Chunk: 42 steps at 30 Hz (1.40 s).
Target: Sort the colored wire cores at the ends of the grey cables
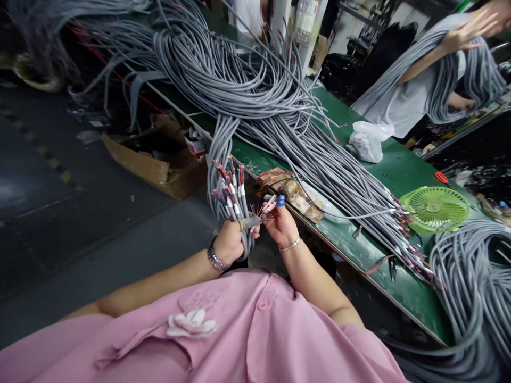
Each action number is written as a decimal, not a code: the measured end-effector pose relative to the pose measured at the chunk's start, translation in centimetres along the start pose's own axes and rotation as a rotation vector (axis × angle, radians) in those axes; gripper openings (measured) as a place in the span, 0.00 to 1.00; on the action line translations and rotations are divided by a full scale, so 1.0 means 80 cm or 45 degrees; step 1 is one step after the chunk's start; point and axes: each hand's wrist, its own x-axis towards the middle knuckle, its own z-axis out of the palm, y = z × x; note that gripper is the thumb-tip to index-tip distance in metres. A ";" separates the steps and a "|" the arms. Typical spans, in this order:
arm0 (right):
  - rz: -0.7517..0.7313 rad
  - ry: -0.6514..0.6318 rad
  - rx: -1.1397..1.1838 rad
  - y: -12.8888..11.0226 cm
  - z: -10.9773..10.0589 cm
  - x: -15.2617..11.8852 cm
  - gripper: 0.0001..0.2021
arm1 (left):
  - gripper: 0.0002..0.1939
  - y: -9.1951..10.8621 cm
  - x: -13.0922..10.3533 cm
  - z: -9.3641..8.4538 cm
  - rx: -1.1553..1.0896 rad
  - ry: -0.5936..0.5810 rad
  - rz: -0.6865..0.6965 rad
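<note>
My left hand [230, 242] is closed round a bundle of grey cables [246, 221], whose stripped ends with white sleeves and thin coloured wires [229, 178] fan out above it. One cable end points right, toward my right hand [282, 227]. That hand's fingers are pinched together at this cable's coloured wires [261, 213], and a blue cover [281, 201] sits on one fingertip. A small pinkish-white piece shows between the fingers; its kind is unclear. Parts of the bundle hang below my left hand.
A long pile of grey cables [239, 90] covers much of the green table [339, 234]. On it stand a green fan [434, 207], a plastic bag [369, 141] and a taped cardboard piece [299, 197]. A cardboard box [159, 159] lies below. A co-worker [415, 90] carries looped cables at right.
</note>
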 end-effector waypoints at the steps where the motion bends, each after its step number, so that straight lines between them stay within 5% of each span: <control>1: -0.012 0.017 0.006 0.001 0.001 0.000 0.16 | 0.07 -0.001 0.001 0.000 0.008 0.005 -0.003; 12: 0.102 -0.117 -0.013 -0.005 -0.010 -0.010 0.24 | 0.08 -0.001 -0.011 -0.006 0.011 -0.036 0.013; 16: 0.080 -0.154 -0.086 -0.008 -0.010 -0.017 0.19 | 0.08 0.001 -0.019 -0.011 -0.003 -0.030 0.034; 21: -0.050 -0.119 -0.189 -0.007 -0.010 -0.020 0.16 | 0.09 0.004 -0.019 -0.007 -0.035 0.011 0.056; 34: -0.017 0.010 0.027 -0.005 0.001 -0.009 0.13 | 0.08 -0.004 -0.001 0.001 0.055 0.130 0.050; 42: 0.112 -0.133 -0.092 -0.006 -0.019 -0.011 0.25 | 0.08 -0.004 -0.006 -0.008 0.037 0.089 0.062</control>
